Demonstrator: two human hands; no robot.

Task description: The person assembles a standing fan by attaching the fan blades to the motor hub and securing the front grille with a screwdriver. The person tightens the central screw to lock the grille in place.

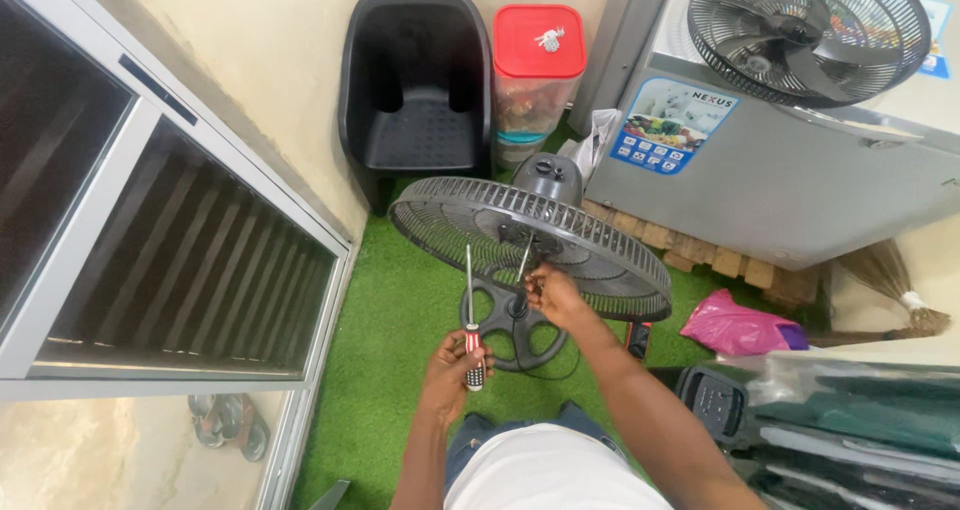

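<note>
Left hand (452, 368) grips red-handled screwdriver (470, 315); right hand (553, 295) pinches black fan guard (530, 245) above it; fastener too small to see.

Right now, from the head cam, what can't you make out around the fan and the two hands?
- Screwdriver tip: too thin against the fan grille, contact point unclear.
- What the right hand pinches: too small, hidden by its fingers.
- Left hand palm side: turned away; only its grip on the handle shows.
- Fan base: partly covered by the grille and right hand.
- Second fan on the freezer: top cut off by the frame edge.
</note>
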